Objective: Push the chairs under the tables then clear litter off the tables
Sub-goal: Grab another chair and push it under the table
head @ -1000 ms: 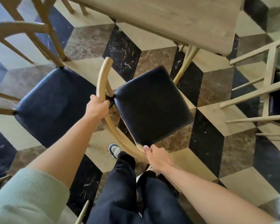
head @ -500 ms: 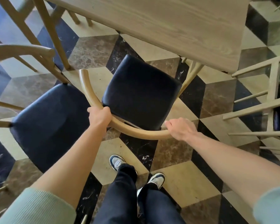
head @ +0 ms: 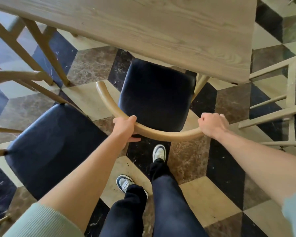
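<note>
A wooden chair with a dark padded seat [head: 156, 94] and a curved back rail [head: 161, 134] stands in front of me, squared to the light wooden table [head: 161, 29]. The seat's far edge lies under the table's near edge. My left hand [head: 126, 128] grips the left part of the rail. My right hand [head: 213, 124] is closed around the rail's right end. No litter shows on the visible part of the tabletop.
A second chair with a dark seat [head: 51, 146] stands close on my left, out from the table. Another pale wooden chair frame [head: 290, 103] is at the right. My feet [head: 159, 152] stand on a patterned marble floor just behind the held chair.
The chair has been turned to face the table and slid forward, its seat now partly under the tabletop. My right hand moved along the rail to its right end.
</note>
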